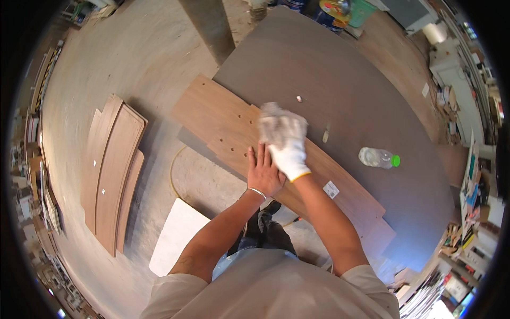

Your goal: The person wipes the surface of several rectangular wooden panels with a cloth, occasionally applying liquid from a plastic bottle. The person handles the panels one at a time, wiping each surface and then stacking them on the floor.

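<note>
Pale shirt cloth (276, 287) fills the space nearest the camera, with both forearms reaching forward over a drilled wood-grain panel (226, 126) that lies flat on the grey desk (313, 58). The bare left hand (266, 174) rests on it, palm down with fingers spread. Just beyond, the right hand (283, 137), in a white knitted glove, is blurred and greyish at the fingers; whether it grips a cloth I cannot tell. The panel should prove stiff and moderately heavy, its smooth face likely slippery under knit, its corners and hole rims apt to chip. Best hold: both long edges near mid-length, clear of the holes, as one end appears to jut past the desk. Farther off, a clear plastic bottle (376, 158) lies sideways, and similar panels (111, 175) sit on the floor.
</note>
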`<state>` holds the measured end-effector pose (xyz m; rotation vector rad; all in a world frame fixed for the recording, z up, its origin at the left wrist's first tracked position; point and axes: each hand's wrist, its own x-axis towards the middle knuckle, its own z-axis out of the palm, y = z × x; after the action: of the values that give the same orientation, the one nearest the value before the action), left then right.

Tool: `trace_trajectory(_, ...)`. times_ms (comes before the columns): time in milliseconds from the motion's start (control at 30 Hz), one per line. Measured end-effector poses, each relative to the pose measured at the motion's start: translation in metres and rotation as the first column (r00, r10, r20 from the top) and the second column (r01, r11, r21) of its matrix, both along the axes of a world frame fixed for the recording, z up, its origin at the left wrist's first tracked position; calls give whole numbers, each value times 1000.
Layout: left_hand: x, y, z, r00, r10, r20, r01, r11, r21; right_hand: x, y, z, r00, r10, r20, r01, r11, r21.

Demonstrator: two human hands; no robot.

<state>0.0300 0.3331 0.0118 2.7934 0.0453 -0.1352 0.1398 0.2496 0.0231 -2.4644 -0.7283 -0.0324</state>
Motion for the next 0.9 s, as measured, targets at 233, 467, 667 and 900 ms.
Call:
trace_trajectory(233,0,0,3,996,22,-84,-32,992,-122,53,50,-7,781,624,7,-586,738,-335)
trace_trajectory(467,-8,2,-34,974,45,220,-50,999,16,-23,79,-12,667,744,-37,-735,650,-192)
trace_trajectory(667,-2,14,-5,962,-228,-150,203,965,-165,11,88,8,830,533,-166,-558,804,-207)
trace_trajectory(900,-9,13,-19,902,-330,280,364,928,-77,61,51,-5,880,463,105,-384,823,-418)
